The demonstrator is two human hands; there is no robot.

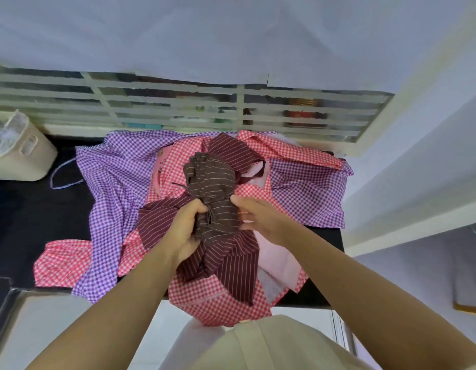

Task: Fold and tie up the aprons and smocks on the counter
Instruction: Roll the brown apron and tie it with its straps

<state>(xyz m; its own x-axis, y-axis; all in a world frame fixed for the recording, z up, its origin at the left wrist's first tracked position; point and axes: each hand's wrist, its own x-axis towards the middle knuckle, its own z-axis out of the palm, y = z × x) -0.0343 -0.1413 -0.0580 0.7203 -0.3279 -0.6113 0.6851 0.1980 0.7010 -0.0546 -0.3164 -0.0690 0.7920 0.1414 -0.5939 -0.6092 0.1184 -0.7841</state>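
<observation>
A person's left grip point(188, 231) closes around the gathered middle of a brown striped apron point(215, 182), fingers curled into the bunched cloth, above the near edge of a black counter point(31, 217). The right grip point(258, 217) meets the bundle's other side, thumb and fingertips against the fabric; blur hides whether it pinches or only touches. The apron sits atop a heap of garments on the right half of the counter, its striped ends trailing toward the near edge and the far edge. Beneath it, a red checked smock point(220, 297) spills over the near edge, and a purple checked smock point(108, 177) spreads to the far edge. A cream basket point(26, 156) stands at the far left corner.
</observation>
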